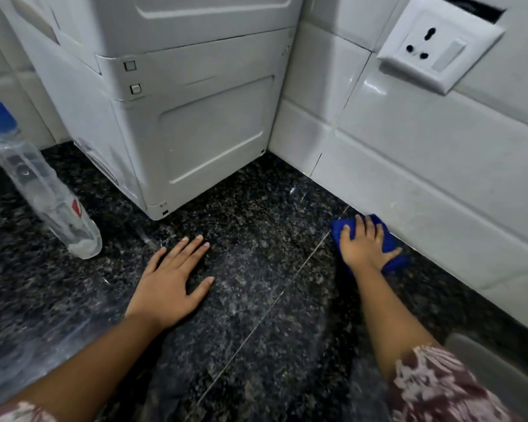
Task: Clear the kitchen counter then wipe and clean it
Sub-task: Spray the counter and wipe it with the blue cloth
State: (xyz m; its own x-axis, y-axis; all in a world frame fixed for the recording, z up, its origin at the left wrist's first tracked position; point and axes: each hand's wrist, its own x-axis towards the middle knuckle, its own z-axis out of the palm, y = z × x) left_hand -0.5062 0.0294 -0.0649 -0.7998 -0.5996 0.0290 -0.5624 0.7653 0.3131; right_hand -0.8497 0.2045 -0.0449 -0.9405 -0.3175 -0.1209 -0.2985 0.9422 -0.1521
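The black speckled granite counter (256,315) fills the lower view, with faint wet streaks across it. My right hand (365,243) presses flat on a folded blue cloth (393,260) at the counter's right side, close against the foot of the tiled wall. My left hand (171,281) lies palm down on the bare counter near the middle, fingers spread, holding nothing. A clear spray bottle (52,205) with a blue top stands to the left of my left hand.
A white appliance (195,117) stands on the counter at the back, in the corner. White wall tiles (424,166) run along the right, with a white power socket (436,47) above. A grey object (494,367) sits at the lower right edge.
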